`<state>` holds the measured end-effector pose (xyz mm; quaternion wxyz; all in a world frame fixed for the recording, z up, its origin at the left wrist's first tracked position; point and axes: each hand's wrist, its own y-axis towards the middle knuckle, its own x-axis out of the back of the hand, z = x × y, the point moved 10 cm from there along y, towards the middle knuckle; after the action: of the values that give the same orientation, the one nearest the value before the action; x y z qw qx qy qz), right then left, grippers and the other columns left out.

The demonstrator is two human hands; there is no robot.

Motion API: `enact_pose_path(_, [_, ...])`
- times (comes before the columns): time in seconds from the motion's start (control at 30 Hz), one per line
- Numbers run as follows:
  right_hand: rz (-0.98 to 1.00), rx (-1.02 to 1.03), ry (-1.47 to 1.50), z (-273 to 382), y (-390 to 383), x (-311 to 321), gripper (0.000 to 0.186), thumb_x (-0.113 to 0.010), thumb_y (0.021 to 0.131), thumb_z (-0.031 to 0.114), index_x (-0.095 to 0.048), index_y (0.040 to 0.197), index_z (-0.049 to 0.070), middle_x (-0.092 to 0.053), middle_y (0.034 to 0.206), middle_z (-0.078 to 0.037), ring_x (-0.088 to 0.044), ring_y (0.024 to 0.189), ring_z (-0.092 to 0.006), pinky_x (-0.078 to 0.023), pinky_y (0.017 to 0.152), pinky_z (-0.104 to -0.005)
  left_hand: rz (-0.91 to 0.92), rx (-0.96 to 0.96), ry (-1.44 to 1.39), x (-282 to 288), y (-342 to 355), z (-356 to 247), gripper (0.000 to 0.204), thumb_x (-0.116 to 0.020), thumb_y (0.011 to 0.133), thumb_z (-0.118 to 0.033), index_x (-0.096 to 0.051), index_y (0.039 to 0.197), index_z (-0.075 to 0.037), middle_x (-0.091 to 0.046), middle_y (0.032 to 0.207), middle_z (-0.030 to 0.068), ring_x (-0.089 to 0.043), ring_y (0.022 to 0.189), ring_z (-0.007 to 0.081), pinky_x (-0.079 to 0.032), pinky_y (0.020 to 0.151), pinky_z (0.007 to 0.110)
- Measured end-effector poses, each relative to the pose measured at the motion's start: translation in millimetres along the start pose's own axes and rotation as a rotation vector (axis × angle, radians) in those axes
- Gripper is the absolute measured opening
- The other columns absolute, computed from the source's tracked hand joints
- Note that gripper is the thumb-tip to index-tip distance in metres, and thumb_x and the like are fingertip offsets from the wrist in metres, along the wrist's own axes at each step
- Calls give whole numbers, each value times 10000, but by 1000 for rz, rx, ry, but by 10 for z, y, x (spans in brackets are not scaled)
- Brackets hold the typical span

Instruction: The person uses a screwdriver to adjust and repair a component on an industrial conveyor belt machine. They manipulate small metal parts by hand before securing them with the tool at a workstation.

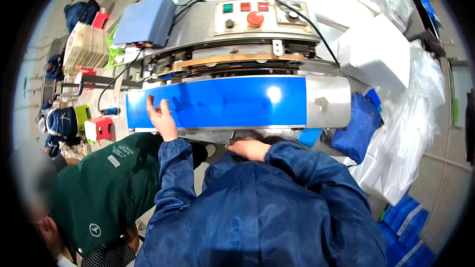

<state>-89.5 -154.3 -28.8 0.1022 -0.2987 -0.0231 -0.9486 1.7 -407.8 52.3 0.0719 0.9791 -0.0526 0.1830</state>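
Observation:
My left hand [162, 117] is held over the left part of a blue conveyor belt [237, 101], its fingers apart and nothing in them. Whether the fingertips touch the belt I cannot tell. My right hand [249, 148] is close to my body, just below the belt's front edge. Its fingers are curled closed, and what they hold, if anything, is hidden. Behind the belt runs a band sealing machine with a tan band [237, 59]. Above that is a control panel [232, 22] with a red stop button [255, 19], small coloured buttons and knobs.
A blue-grey box [144, 21] sits at the machine's left, with black cables [277, 4] looping across. To the right are a white foam box [378, 52], a dark blue bundle [357, 128] and clear plastic sheeting [396, 153]. A co-worker in a green apron [109, 188] is at my left.

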Motion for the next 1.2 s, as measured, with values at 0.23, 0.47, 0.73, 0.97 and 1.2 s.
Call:
enact_pose_path(0.23, [29,52,-448,-619,403,-1084,111,-532,800,116,-584,851,32,-522,889,-119,-580,759,-290,-521,593,-396,47,119,-198,262,-399,-107,499,-522,905,-41,-367,1378,-6,-502,1288,131,-590,868,120,-453,654,221])
enact_pose_path(0.47, [465,207,-443,140,357,-654,188,-513,818,103,-561,976,14,-611,864,-154,-650,754,-301,-540,620,-381,5,275,-263,651,-885,474,414,-518,895,-38,-465,1303,6,-597,1110,100,-594,847,116,-473,741,242])
enact_pose_path(0.73, [211,-50,-294,89,398,-74,220,-466,849,65,-536,1056,34,-561,1019,-162,-570,984,-333,-472,823,-406,331,500,-350,278,-1566,1169,367,-492,875,-66,-522,1234,5,-621,1040,78,-584,865,127,-465,695,239])
enact_pose_path(0.97, [314,-26,-585,-517,-295,-88,437,-506,833,46,-470,1268,70,-457,1316,-150,-443,1216,-322,-391,1003,-373,1129,449,42,-831,-2425,1527,430,-522,888,-239,-535,1241,5,-570,1239,187,-528,1160,313,-410,976,360])
enact_pose_path(1.2, [507,-84,-594,-808,-360,-184,367,-469,857,116,-489,1223,89,-505,1184,-98,-479,1152,-267,-419,965,-338,1132,626,-126,-1027,-2808,1481,452,-590,863,-251,-535,1245,-14,-572,1237,191,-555,1128,289,-426,956,348])
